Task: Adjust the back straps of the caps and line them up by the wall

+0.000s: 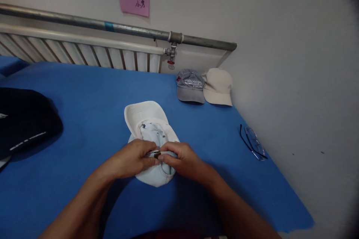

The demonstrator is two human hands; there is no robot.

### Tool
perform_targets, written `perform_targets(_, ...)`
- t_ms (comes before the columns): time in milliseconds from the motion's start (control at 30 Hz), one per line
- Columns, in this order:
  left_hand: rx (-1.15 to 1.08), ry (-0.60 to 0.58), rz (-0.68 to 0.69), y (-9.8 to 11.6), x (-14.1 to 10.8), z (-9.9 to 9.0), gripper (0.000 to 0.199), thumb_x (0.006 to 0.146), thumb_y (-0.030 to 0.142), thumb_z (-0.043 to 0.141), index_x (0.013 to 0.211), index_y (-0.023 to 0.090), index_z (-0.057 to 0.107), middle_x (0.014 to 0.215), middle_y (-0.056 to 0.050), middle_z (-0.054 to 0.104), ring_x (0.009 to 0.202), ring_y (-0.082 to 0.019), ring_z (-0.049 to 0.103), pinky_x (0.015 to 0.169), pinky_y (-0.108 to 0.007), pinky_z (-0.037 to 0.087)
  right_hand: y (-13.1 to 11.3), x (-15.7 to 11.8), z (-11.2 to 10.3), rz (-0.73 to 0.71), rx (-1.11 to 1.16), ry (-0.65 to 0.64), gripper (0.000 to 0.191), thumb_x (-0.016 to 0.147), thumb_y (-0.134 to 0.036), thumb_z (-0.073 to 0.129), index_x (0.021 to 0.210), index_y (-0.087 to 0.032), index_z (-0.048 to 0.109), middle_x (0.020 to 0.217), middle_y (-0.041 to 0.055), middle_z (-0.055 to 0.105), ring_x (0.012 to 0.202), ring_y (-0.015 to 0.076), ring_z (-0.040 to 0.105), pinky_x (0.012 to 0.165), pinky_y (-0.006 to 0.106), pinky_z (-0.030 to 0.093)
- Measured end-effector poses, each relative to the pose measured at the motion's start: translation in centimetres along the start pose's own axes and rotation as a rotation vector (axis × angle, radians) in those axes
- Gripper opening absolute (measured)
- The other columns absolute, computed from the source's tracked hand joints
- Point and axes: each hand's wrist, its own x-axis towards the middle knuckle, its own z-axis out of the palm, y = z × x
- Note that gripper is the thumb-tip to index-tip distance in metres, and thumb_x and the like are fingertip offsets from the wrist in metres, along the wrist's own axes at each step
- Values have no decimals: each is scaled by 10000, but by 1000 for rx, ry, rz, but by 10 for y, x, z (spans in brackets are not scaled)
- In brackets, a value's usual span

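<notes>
A white and pale blue cap (153, 177) lies on the blue tabletop (92, 93) with its inside facing up and its brim pointing away from me. My left hand (137, 158) pinches the cap's rear strap from the left. From the right, my right hand (179, 158) grips the same strap near a small brown and metallic buckle (157, 155). The fingertips of both hands almost meet at this buckle, and they cover part of the strap.
A grey cap (190, 86) and a beige cap (218, 86) sit side by side at the back right. Glasses (254, 143) lie near the right edge. A black item with white lettering (28, 123) is at the left. Behind are a radiator (103, 56) and pipe (78, 19).
</notes>
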Motion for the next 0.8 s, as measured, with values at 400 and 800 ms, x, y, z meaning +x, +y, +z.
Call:
perform_targets(400,-88,-40,37,-5,1,-4,253,841,394,583,844,145,632,702,10,561,637,-125,483,556,-224,336,3,1,-3,52,164,-14,109,818,-247,589,809,-182,676,741,-13,632,724,130,554,657,240,396)
perform_targets(800,-135,-21,76,-2,-3,-4,292,854,433,578,885,147,628,724,12,558,641,-120,483,558,-224,357,4,2,-9,27,350,-13,128,805,-293,605,774,-175,646,702,-21,569,681,118,495,667,240,393)
